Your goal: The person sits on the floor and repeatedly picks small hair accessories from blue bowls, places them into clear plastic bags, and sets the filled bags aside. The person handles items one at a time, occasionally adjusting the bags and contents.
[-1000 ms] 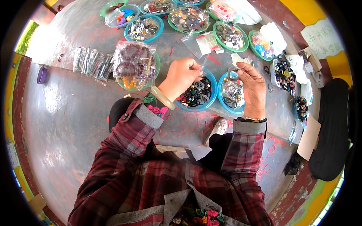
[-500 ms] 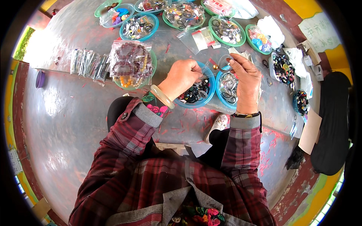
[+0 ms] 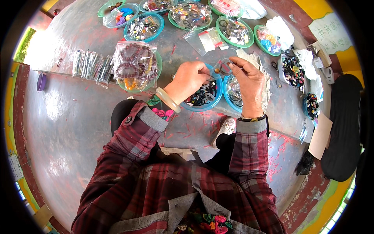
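My left hand (image 3: 190, 80) and my right hand (image 3: 248, 83) meet above two blue-rimmed bowls of dark trinkets. Both pinch a small clear plastic bag (image 3: 223, 67) with a dark ring-shaped piece and a brown bead in it. The left bowl (image 3: 203, 97) lies under my left fingers, the right bowl (image 3: 232, 93) under my right palm. A pale bangle (image 3: 168, 100) sits on my left wrist, and a dark band circles my right wrist.
Several green and blue bowls (image 3: 235, 31) of beads and rings line the far side of the grey floor. A bag of brown bead bracelets (image 3: 134, 64) rests on a green bowl at left, beside a row of small packets (image 3: 90, 63). Black trinket piles (image 3: 293, 72) lie at right.
Both hands have risen slightly off the bowls and drawn together. The small clear bag now sits between the fingertips of both hands.
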